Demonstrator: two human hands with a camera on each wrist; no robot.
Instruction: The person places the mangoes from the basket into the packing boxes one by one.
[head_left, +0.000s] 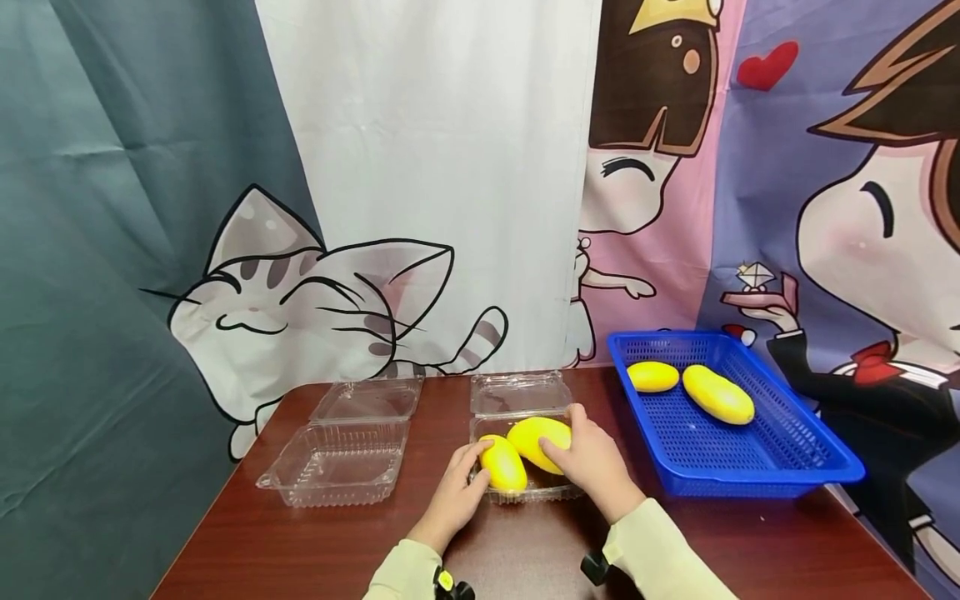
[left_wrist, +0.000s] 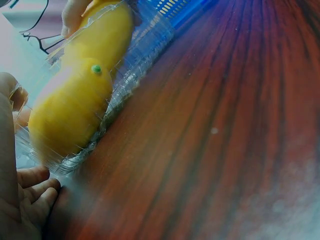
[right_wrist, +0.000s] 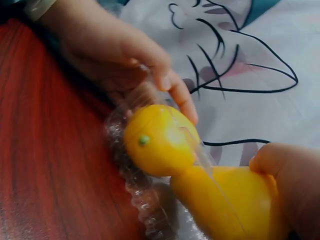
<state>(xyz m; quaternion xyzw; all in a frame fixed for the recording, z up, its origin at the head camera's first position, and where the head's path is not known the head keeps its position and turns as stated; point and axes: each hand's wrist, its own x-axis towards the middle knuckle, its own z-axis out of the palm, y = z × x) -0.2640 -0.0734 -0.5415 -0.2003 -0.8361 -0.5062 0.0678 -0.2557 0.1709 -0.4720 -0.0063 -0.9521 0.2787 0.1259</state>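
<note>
Two smooth yellow melons (head_left: pixel 503 463) lie side by side in a clear plastic clamshell box (head_left: pixel 536 493) with its lid open at the back. A small green stem dot shows on the left melon (right_wrist: pixel 159 141). My left hand (head_left: pixel 454 493) grips the box's left wall, some fingers outside it and fingertips beside the left melon. My right hand (head_left: pixel 597 461) holds the right melon (head_left: pixel 542 443), thumb on its near side and fingers at its far right. In the right wrist view, the right hand (right_wrist: pixel 295 182) covers that melon's outer end.
A second open clear clamshell box (head_left: pixel 341 467) stands on the left of the brown wooden table (head_left: pixel 487 558). At the right, a blue perforated basket (head_left: pixel 750 482) holds two more yellow melons (head_left: pixel 717 394). A printed cartoon curtain (head_left: pixel 450 167) hangs behind the table.
</note>
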